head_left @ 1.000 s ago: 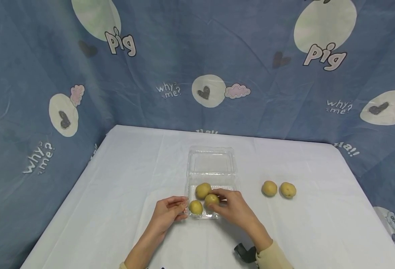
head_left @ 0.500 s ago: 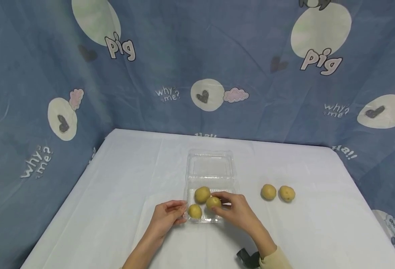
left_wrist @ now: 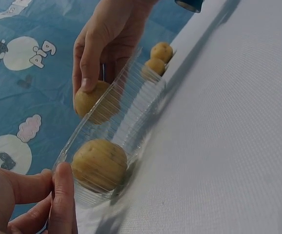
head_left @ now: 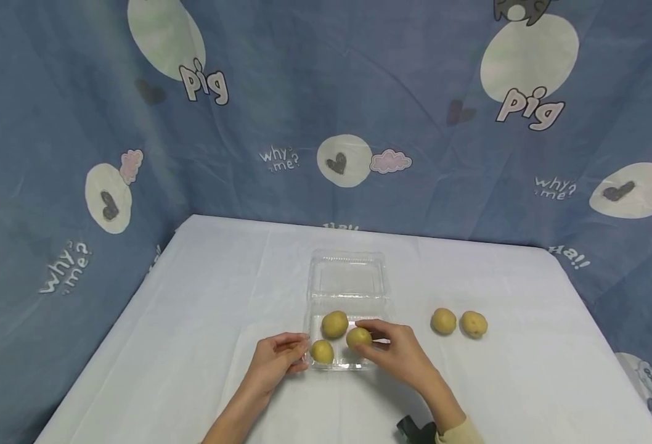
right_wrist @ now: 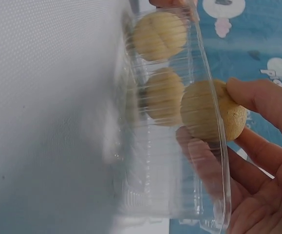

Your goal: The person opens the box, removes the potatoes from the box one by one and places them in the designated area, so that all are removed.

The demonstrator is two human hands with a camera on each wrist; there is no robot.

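A clear plastic clamshell box (head_left: 348, 302) lies with its lid folded back on the white table. Two yellow potatoes sit in its left part: a rear potato (head_left: 334, 324) and a front potato (head_left: 322, 351). My right hand (head_left: 400, 354) grips a third potato (head_left: 358, 338) between thumb and fingers, over the right part of the base. In the right wrist view this held potato (right_wrist: 214, 110) is partly seen through the box wall. My left hand (head_left: 273, 361) pinches the left rim of the box; thumb and fingers (left_wrist: 63, 197) show on the rim in the left wrist view.
Two more potatoes, a left one (head_left: 444, 321) and a right one (head_left: 474, 324), lie side by side on the table (head_left: 525, 382) to the right of the box. A patterned blue cloth (head_left: 281, 92) hangs behind and at both sides.
My right hand has moved slightly right with its potato, away from the two others in the box. The left hand stays at the rim. The head view has shifted a little.
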